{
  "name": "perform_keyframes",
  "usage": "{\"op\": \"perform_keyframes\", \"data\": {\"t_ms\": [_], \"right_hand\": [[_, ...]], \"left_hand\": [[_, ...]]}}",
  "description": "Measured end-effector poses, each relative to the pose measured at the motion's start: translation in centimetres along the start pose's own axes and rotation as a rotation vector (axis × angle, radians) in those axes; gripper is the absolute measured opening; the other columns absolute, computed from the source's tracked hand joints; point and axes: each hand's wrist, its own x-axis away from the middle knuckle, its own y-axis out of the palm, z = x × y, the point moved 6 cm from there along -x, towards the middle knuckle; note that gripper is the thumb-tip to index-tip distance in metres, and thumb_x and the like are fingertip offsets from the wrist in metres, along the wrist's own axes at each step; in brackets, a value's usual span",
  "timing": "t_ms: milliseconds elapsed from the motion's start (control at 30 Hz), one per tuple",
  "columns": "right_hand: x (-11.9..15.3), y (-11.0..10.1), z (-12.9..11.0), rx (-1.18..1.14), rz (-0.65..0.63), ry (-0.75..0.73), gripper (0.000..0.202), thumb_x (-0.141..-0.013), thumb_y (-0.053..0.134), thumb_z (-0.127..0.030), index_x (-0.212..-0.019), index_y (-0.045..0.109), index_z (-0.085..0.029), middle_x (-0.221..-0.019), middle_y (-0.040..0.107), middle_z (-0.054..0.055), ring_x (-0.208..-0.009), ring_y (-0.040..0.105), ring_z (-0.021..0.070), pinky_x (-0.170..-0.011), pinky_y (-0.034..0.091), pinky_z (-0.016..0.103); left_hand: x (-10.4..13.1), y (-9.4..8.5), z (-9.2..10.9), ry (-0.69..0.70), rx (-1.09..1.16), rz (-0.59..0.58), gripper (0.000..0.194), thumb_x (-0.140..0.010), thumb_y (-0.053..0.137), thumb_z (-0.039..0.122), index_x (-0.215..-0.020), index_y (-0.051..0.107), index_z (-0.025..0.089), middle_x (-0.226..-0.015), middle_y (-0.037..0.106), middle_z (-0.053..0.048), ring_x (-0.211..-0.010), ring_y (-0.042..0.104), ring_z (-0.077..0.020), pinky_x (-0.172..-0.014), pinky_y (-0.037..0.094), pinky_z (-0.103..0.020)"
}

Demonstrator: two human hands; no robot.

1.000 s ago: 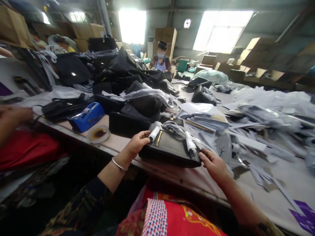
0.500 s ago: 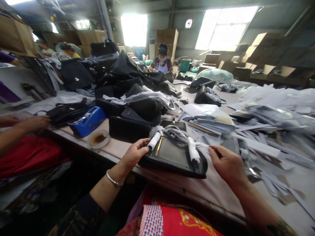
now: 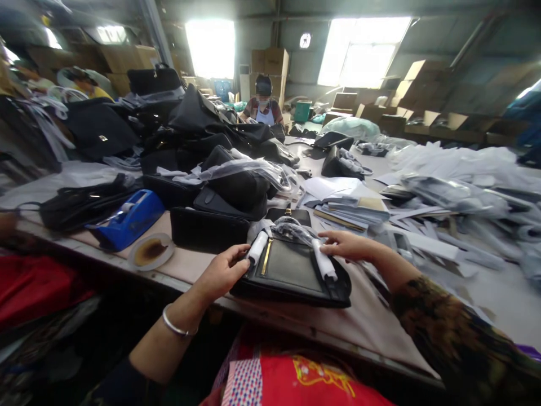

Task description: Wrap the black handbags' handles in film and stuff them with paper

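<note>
A black handbag (image 3: 291, 265) with a gold zipper (image 3: 267, 256) lies on the table's near edge in front of me. White wrapping covers two parts of its strap, and clear plastic is bunched at its top. My left hand (image 3: 222, 273) is closed on the bag's left side, thumb and fingers by the left white wrap (image 3: 257, 248). Over the right side, my right hand (image 3: 353, 248) reaches in with fingers stretched out, the tips at the upper end of the right white wrap (image 3: 324, 262).
Black bags (image 3: 211, 225) pile up behind and left. A blue tape dispenser (image 3: 133, 220) and a round dish with a brown stain (image 3: 151, 252) stand left. Papers (image 3: 346, 206) and plastic-covered pieces (image 3: 460, 194) spread right. A co-worker (image 3: 264, 104) sits across the table.
My right hand has moved left, from beside the bag onto its right white wrap. My left hand stays at the bag's left side. The co-worker's hands at far left have mostly left the view.
</note>
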Motion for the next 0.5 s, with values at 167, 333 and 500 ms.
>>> {"op": "perform_keyframes", "data": {"t_ms": [167,333,500], "right_hand": [[0.7,-3.3,0.3,-0.197,0.013,0.036,0.064,-0.050,0.090,-0.026,-0.111,0.076,-0.015,-0.051,0.058,-0.007,-0.040,0.050,0.0090,-0.037,0.034,0.020],[0.7,-6.3,-4.5,-0.543,0.179,-0.046,0.058,-0.063,0.089,-0.027,-0.115,0.068,-0.011,-0.052,0.056,-0.007,-0.039,0.047,0.0088,-0.034,0.033,0.020],[1.6,-6.8,-12.5,-0.913,0.170,-0.262,0.047,-0.075,0.081,-0.016,-0.118,0.062,-0.011,-0.081,0.070,0.004,-0.066,0.069,0.0170,-0.057,0.060,0.030]], "left_hand": [[-0.7,-1.8,2.9,0.149,-0.250,0.123,0.049,-0.075,0.077,0.042,-0.118,0.071,0.018,-0.115,0.072,-0.012,-0.111,0.066,-0.0328,-0.104,0.048,-0.045],[-1.7,-0.6,9.7,0.397,-0.237,0.202,0.037,-0.074,0.079,0.038,-0.106,0.077,0.020,-0.111,0.072,-0.009,-0.109,0.064,-0.0314,-0.104,0.047,-0.041],[-3.4,6.8,13.8,0.321,0.025,-0.282,0.037,-0.081,0.075,0.043,-0.103,0.076,0.014,-0.102,0.075,-0.011,-0.097,0.068,-0.0280,-0.087,0.052,-0.037]]}}
